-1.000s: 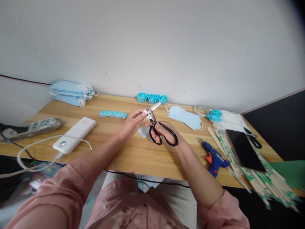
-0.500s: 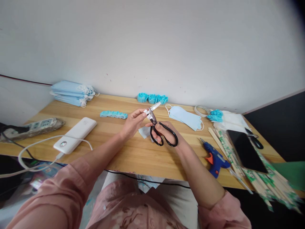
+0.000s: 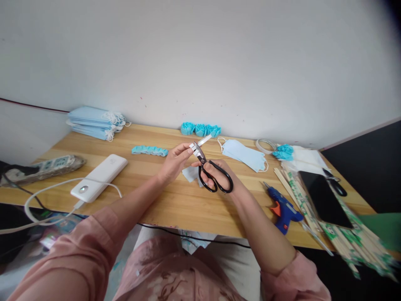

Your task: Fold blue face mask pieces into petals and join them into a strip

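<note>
My right hand (image 3: 216, 173) is closed round the black-handled scissors (image 3: 224, 172), whose blades point up and to the left. Between the fingertips of my left hand (image 3: 175, 159) is a narrow white strip (image 3: 205, 140), pinched at one end. The scissor blades lie across this strip close to my left fingertips, and its far end sticks out past them to the upper right. Below both hands some pale grey pieces (image 3: 189, 173) lie on the wooden table (image 3: 194, 213), partly covered by my right hand and the scissors.
Blue flowers (image 3: 200, 129) stand by the wall. A gathered blue strip (image 3: 149, 150) lies left, near a power bank (image 3: 98, 177) and a mask stack (image 3: 94, 121). Rightward are loose masks (image 3: 242, 154), a glue gun (image 3: 282, 207), wrapped chopsticks (image 3: 340, 238) and a phone (image 3: 324, 198).
The scissor handles have drawn slightly closer together and the blades have narrowed across the white strip. My left hand has stayed in nearly the same place.
</note>
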Tool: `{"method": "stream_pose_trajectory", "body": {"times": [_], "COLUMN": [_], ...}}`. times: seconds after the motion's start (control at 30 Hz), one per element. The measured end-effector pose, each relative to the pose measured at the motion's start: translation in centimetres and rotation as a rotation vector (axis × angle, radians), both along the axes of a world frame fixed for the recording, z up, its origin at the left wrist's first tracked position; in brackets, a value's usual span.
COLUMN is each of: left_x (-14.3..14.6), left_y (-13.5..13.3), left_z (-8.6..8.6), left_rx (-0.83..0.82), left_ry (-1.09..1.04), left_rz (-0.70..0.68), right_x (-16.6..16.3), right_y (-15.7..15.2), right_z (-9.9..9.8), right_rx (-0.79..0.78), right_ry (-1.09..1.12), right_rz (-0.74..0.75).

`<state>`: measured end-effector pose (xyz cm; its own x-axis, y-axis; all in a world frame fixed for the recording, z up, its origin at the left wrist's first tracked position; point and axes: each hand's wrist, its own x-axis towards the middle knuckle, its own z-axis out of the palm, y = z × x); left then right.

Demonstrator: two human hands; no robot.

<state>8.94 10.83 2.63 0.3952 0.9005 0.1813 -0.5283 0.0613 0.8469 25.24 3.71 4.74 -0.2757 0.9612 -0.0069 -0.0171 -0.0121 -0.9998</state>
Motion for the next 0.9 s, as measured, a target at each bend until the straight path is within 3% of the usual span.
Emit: {"method": "stream_pose_trajectory", "body": {"times": [0.4,0.63,0.8,0.9], "left_x": [-0.2,0.0,-0.1,-0.3], "left_y": [0.2,0.2,0.4,0.3], "left_z": [0.0,-0.3,-0.4,-0.1], "left_rx": [0.049,0.039,-0.008,-0.047], "left_ry": [-0.04,0.053,0.092,0.073], "left_rz": [-0.044,-0.006,0.025,0.006], "right_x": [-0.1,-0.1,-0.3,-0.1], "right_y": [-0.2,-0.2,0.1,0.3], "right_z": [0.3,0.3,-0.6,-1.2], "right_rx": [0.008,0.006,-0.049,0.035], "right_ry": [0.001,0.002,-0.099,-0.026], "right_rz": [-0.026,-0.048,0.115,0.173]}}
